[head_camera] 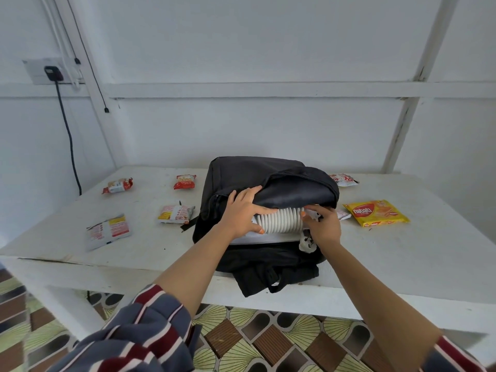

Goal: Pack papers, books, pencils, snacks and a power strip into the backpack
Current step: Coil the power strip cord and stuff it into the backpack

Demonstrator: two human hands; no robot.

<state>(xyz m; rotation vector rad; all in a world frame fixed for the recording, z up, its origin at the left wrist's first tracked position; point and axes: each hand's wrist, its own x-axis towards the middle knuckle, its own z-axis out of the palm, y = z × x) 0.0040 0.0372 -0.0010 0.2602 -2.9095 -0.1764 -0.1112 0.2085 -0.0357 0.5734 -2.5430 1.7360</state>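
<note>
- Power strip [279, 220]: white wound coil, lying in the backpack [255, 173] mouth. Probably light, springy and prone to unwinding; best held at both ends.
- Left hand [243, 210]: pinches the left end.
- Right hand [322, 226]: grasps the right end.

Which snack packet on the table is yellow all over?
The wafer pack right of the backpack. It is yellow with a red label; the others are mainly red and white.

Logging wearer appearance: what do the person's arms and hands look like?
Bare forearms; no gloves, watch or rings visible. The left sleeve and right sleeve are fabric striped grey-blue, dark red and white. Orange nail polish on the left hand and right hand.
</note>
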